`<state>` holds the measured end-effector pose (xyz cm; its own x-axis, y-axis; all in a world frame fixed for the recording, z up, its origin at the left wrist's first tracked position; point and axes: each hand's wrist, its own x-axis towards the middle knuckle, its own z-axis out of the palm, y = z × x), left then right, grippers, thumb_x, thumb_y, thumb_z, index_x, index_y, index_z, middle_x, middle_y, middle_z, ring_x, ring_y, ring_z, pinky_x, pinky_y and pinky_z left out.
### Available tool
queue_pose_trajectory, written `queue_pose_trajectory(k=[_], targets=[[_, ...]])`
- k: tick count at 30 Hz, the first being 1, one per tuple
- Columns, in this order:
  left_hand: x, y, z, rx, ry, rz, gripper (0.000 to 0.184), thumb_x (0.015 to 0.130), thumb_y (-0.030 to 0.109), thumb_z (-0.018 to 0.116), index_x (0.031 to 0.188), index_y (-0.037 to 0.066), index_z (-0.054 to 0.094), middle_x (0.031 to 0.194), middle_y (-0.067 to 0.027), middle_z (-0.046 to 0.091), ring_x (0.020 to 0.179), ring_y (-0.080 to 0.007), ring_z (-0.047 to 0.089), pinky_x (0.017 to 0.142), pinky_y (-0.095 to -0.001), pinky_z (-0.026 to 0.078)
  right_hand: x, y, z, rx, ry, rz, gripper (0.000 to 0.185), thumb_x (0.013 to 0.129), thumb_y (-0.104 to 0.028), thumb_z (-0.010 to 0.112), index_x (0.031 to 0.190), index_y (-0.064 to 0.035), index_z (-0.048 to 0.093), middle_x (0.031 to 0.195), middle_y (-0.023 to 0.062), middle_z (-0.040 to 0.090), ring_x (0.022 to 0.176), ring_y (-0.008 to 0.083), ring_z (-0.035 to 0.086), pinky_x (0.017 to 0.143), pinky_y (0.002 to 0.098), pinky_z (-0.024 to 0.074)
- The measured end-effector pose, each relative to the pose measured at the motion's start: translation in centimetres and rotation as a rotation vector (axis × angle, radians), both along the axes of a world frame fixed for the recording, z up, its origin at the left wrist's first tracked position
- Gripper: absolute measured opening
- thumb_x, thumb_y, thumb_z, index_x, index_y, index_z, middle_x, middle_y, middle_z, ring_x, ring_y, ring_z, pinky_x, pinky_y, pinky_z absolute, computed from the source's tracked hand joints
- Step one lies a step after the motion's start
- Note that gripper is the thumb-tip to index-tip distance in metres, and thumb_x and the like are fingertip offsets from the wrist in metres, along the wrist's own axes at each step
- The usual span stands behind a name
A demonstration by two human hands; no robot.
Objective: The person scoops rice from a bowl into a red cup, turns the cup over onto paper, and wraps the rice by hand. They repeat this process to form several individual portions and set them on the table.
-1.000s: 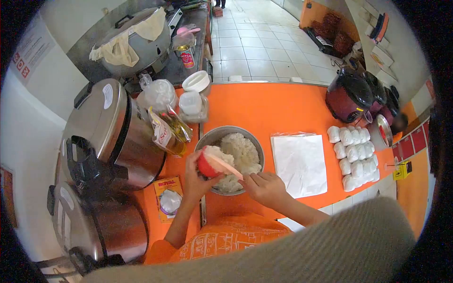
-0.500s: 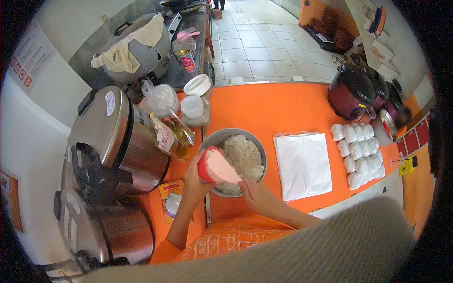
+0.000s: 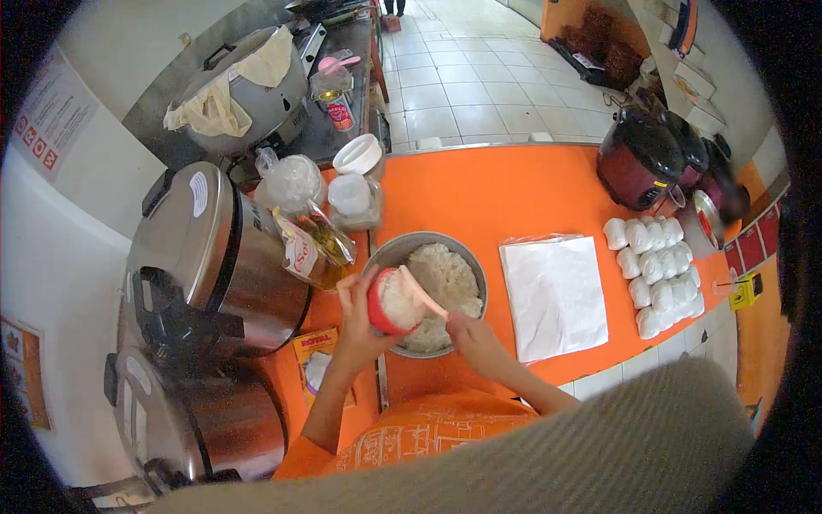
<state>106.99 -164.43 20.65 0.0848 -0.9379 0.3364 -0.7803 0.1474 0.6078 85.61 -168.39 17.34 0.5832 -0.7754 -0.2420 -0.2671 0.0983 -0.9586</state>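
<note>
My left hand [image 3: 358, 330] is wrapped round a small red bowl [image 3: 378, 315] filled with white rice [image 3: 396, 304]. The bowl is tilted over the left side of a round metal pot [image 3: 396, 250]. In my right hand [image 3: 478, 344] is the handle of a pale pink rice paddle [image 3: 425, 296], its blade lying along the bowl's upper right rim. Loose cooked rice [image 3: 447, 276] lies in the pot, partly hidden below by my hands and the bowl.
Right of the pot lies a stack of white paper sheets [image 3: 555, 295]. Rows of white wrapped bundles [image 3: 655, 265] stand farther right, by dark red rice cookers [image 3: 638, 163]. To the left are large steel cookers [image 3: 184, 248], an oil pouch [image 3: 312, 253] and plastic jars [image 3: 353, 197].
The paddle has swung from lying flat across the bowl's opening to its right rim, exposing the rice inside. My right hand has shifted slightly right.
</note>
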Motion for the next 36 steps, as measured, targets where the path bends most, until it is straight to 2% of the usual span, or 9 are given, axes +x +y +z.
queue_pose_trajectory(k=[7, 10, 13, 15, 22, 25, 31, 34, 36], targets=[[-1.2, 0.1, -0.9, 0.001, -0.025, 0.044, 0.094, 0.054, 0.019, 0.087, 0.134, 0.004, 0.038, 0.121, -0.0164, 0.036, 0.108, -0.0346, 0.050, 0.090, -0.0404, 0.046, 1.7, 1.9, 0.9, -0.311, 0.122, 0.015, 0.041, 0.100, -0.033, 0.033, 0.087, 0.0026, 0.050, 0.070, 0.0253, 0.050, 0.065, 0.0385, 0.050, 0.063, 0.0463, 0.0401], [0.4, 0.3, -0.9, 0.088, 0.068, -0.025, 0.097, 0.052, 0.016, 0.087, 0.135, 0.006, 0.037, 0.124, -0.0150, 0.043, 0.112, -0.0314, 0.050, 0.093, -0.0391, 0.045, 1.0, 2.0, 2.1, -0.152, 0.113, 0.117, 0.045, 0.100, -0.034, 0.029, 0.099, 0.0038, 0.054, 0.097, 0.0316, 0.057, 0.095, 0.0475, 0.054, 0.081, 0.0523, 0.0406], [1.8, 0.3, -2.7, 0.194, 0.393, -0.084, 0.103, 0.049, 0.010, 0.087, 0.136, 0.008, 0.033, 0.128, -0.0122, 0.046, 0.119, -0.0271, 0.047, 0.100, -0.0379, 0.041, -0.5, 0.0, 0.7, -0.082, 0.077, 0.184, 0.043, 0.099, -0.034, 0.030, 0.099, 0.0016, 0.053, 0.096, 0.0298, 0.058, 0.097, 0.0458, 0.054, 0.080, 0.0518, 0.0419], [1.8, 0.3, -3.1, 0.197, 0.516, -0.027, 0.103, 0.049, 0.009, 0.087, 0.137, 0.008, 0.033, 0.129, -0.0105, 0.049, 0.119, -0.0249, 0.047, 0.101, -0.0372, 0.040, -0.3, 0.7, 1.7, -0.232, 0.088, 0.029, 0.041, 0.099, -0.036, 0.032, 0.092, -0.0001, 0.052, 0.082, 0.0241, 0.057, 0.076, 0.0390, 0.055, 0.069, 0.0479, 0.0427], [0.1, 0.0, -2.4, 0.056, 0.352, -0.042, 0.094, 0.054, 0.012, 0.084, 0.135, 0.008, 0.036, 0.126, -0.0160, 0.052, 0.116, -0.0292, 0.052, 0.096, -0.0388, 0.044, 2.6, 1.8, 3.3, -0.314, 0.569, 0.066, 0.042, 0.099, -0.036, 0.031, 0.090, 0.0010, 0.050, 0.081, 0.0269, 0.059, 0.073, 0.0460, 0.059, 0.066, 0.0543, 0.0432], [0.9, 0.0, -2.3, 0.026, 0.119, -0.163, 0.094, 0.056, 0.014, 0.085, 0.136, 0.007, 0.036, 0.129, -0.0165, 0.049, 0.119, -0.0306, 0.048, 0.098, -0.0398, 0.041, 2.2, 1.5, 0.6, -0.360, 0.301, 0.056, 0.042, 0.099, -0.034, 0.032, 0.094, 0.0034, 0.050, 0.080, 0.0278, 0.059, 0.075, 0.0470, 0.058, 0.068, 0.0516, 0.0440], [0.2, 0.5, -2.6, 0.052, 0.465, -0.097, 0.104, 0.059, 0.012, 0.084, 0.142, 0.009, 0.021, 0.136, -0.0166, 0.039, 0.124, -0.0282, 0.043, 0.101, -0.0409, 0.040, 1.3, 1.0, -0.6, -0.447, 0.093, 0.102, 0.044, 0.099, -0.035, 0.032, 0.095, 0.0044, 0.053, 0.075, 0.0248, 0.056, 0.072, 0.0425, 0.055, 0.068, 0.0455, 0.0438], [-0.2, 1.1, -2.3, 0.170, 0.969, -0.126, 0.114, 0.056, 0.017, 0.088, 0.142, 0.007, 0.013, 0.137, -0.0152, 0.032, 0.125, -0.0273, 0.040, 0.103, -0.0405, 0.038, -0.6, -0.3, 0.3, -0.396, 0.003, 0.108, 0.044, 0.099, -0.034, 0.032, 0.091, 0.0039, 0.053, 0.074, 0.0207, 0.055, 0.071, 0.0380, 0.055, 0.067, 0.0414, 0.0439], [0.1, 1.0, -2.8, 0.049, 0.941, -0.193, 0.110, 0.057, 0.019, 0.088, 0.140, 0.008, 0.016, 0.134, -0.0139, 0.031, 0.124, -0.0260, 0.040, 0.102, -0.0407, 0.038, -1.0, -0.5, -0.1, -0.108, 0.087, 0.045, 0.045, 0.099, -0.035, 0.031, 0.094, 0.0037, 0.053, 0.079, 0.0234, 0.057, 0.077, 0.0367, 0.058, 0.069, 0.0428, 0.0450]])
